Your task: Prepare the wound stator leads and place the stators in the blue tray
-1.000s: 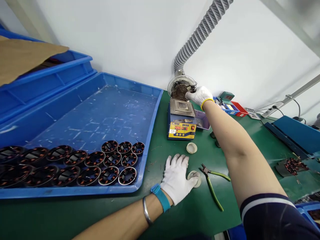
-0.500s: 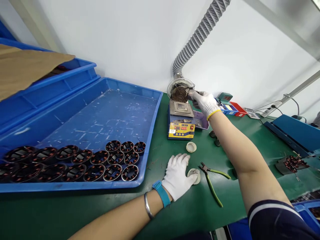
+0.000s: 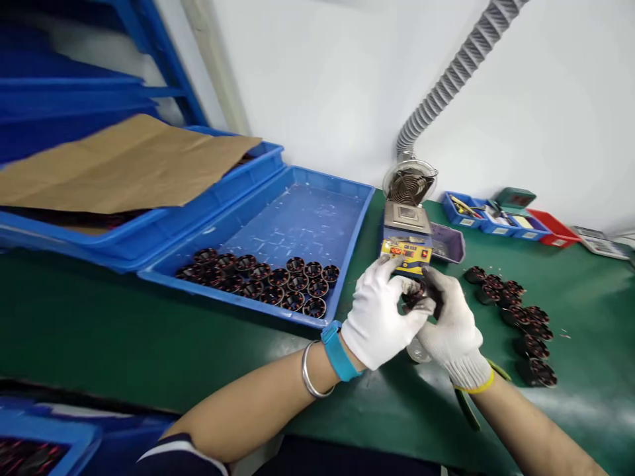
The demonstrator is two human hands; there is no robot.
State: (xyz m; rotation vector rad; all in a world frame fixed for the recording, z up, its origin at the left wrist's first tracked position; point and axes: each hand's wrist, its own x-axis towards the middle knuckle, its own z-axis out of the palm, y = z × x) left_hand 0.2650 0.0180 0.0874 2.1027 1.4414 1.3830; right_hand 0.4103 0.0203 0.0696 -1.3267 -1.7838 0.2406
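Gripping one dark ring [image 3: 413, 295], left fingers [image 3: 420, 316] and right fingers [image 3: 437, 283] curl half-closed.

The right hand [image 3: 451, 324], half a second ago up beside the fan [image 3: 409, 190], is now meeting the left hand [image 3: 377, 320] in front of the machine [image 3: 407, 256], both holding a dark ring [image 3: 413, 295]. The left hand is no longer lying flat on the table [image 3: 590, 377] but is curling its fingers around the ring. More brown paper [image 3: 133, 165] is showing, more rings [image 3: 530, 324] are appearing at right, and the right hand is partly covering the pliers [image 3: 466, 408].
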